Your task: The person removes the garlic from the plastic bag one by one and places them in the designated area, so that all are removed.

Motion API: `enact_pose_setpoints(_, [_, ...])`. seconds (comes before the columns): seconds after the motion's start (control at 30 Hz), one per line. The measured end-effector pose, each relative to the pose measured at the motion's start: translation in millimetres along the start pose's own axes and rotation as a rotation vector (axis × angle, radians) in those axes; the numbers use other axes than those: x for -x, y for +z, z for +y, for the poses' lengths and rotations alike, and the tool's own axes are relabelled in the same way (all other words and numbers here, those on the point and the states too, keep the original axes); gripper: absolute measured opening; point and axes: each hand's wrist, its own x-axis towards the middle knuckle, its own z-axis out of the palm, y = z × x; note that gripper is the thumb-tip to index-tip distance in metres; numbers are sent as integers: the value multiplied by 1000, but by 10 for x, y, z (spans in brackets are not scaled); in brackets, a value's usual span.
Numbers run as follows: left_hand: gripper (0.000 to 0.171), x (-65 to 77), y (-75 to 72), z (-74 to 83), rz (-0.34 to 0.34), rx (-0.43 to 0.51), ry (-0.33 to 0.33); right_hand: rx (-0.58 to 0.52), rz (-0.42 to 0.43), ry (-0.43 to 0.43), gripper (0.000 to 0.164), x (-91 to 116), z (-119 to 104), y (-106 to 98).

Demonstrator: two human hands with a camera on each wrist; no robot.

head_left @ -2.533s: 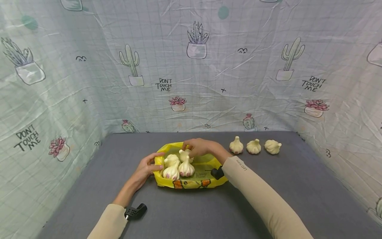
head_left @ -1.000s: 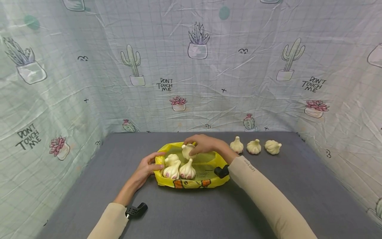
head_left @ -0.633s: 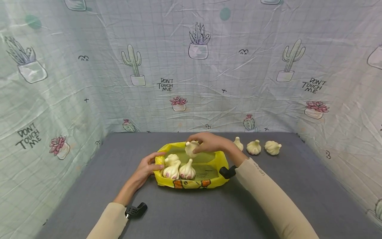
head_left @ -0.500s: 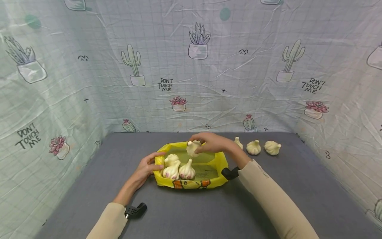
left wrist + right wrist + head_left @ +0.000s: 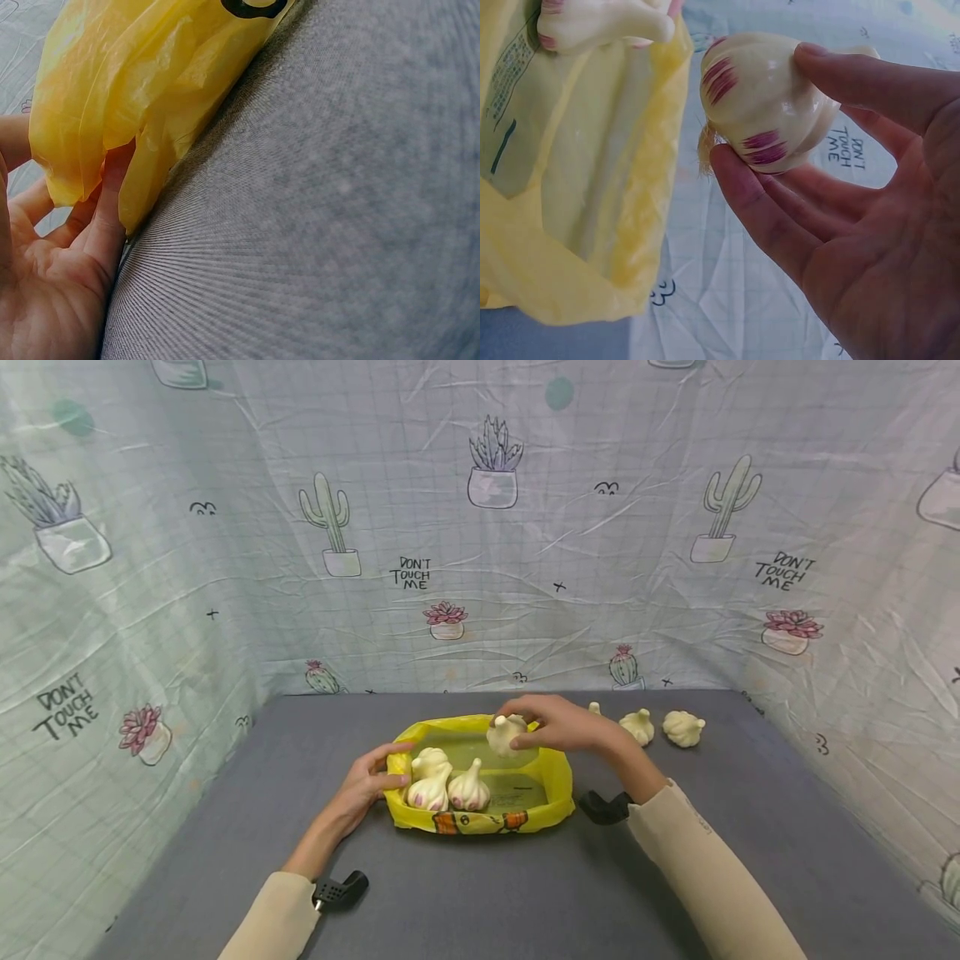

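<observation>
My right hand (image 5: 558, 723) holds a garlic bulb (image 5: 506, 736) between thumb and fingers, raised above the back part of the yellow plastic bag (image 5: 557, 785). In the right wrist view, the held garlic bulb (image 5: 761, 105) shows purple streaks and a tuft of roots. My left hand (image 5: 370, 779) grips the bag's left rim, thumb on the near side; the left wrist view shows the fingers partly hidden by the yellow plastic (image 5: 112, 90). Inside the bag's left half lie three garlic bulbs, one of them (image 5: 469, 787) standing stem up.
Right of the bag, toward the table's back, a garlic bulb (image 5: 637, 727) and another garlic bulb (image 5: 682, 728) rest in a row. A third garlic bulb (image 5: 594, 707) is mostly hidden behind my right wrist. A cactus-print sheet (image 5: 450, 527) encloses the grey table (image 5: 465, 893).
My right hand has lifted a garlic bulb from the bag and carried it up and rightward. The other bulbs in the bag stay put. My left hand keeps its hold on the rim.
</observation>
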Motion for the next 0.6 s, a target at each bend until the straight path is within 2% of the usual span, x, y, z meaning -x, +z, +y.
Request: enact_pose_setpoints(0.6, [63,-10,-4,-5,1,6,-9,-120,61,-73,41,315,106,45])
